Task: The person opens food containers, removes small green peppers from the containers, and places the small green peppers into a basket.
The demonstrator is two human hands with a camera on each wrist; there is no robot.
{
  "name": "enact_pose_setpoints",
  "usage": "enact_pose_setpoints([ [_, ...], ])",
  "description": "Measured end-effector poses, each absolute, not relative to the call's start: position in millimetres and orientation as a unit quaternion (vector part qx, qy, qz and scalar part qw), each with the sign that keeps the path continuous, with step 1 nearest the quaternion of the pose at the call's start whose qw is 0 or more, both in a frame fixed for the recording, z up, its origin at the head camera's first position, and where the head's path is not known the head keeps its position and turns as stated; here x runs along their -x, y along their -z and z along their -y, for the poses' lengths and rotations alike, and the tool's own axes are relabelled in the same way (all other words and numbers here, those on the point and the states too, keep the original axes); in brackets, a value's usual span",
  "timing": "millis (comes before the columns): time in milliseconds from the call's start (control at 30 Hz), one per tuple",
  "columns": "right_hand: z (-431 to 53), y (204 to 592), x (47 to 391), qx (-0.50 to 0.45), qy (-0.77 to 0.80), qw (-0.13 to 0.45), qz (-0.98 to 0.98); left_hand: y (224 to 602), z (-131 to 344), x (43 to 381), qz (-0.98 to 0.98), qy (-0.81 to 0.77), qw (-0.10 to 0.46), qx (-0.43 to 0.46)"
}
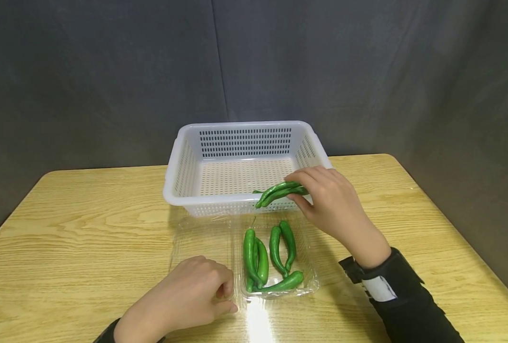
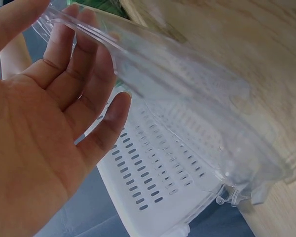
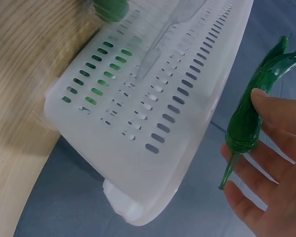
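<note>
Over the near rim of the white basket, my right hand (image 1: 333, 202) pinches a small bunch of green chili peppers (image 1: 279, 193) between thumb and fingers. In the right wrist view these peppers (image 3: 251, 106) show their stems pointing down. Below lies a hinged clear plastic container (image 1: 311, 281), spread wide. Several green chili peppers (image 1: 275, 245) lie in its right half. At the near side of its left half (image 1: 202, 233), my left hand (image 1: 189, 290) has loosely curled fingers and a gap between thumb and forefinger. It holds nothing that I can see; clear plastic overlaps its fingertips in the left wrist view.
The white slotted basket (image 1: 174, 176) stands behind the clear container on a wood-grain table (image 1: 86, 228). Green shows through its slots in the right wrist view. Dark grey cloth (image 1: 108, 85) hangs behind the table, and a similar dark surface borders the right side.
</note>
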State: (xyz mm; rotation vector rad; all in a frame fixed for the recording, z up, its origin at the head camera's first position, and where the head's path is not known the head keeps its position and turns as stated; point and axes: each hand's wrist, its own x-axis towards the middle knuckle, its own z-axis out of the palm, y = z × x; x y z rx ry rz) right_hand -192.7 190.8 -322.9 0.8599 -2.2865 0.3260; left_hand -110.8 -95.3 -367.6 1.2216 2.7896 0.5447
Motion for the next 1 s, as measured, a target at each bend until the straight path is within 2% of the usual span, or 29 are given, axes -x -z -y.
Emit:
enact_pose_setpoints([
  [1000,-204,328,202,-0.270,-0.115,0.293,0.910,369,95,111,-0.900,-0.175,0.024,-0.398],
])
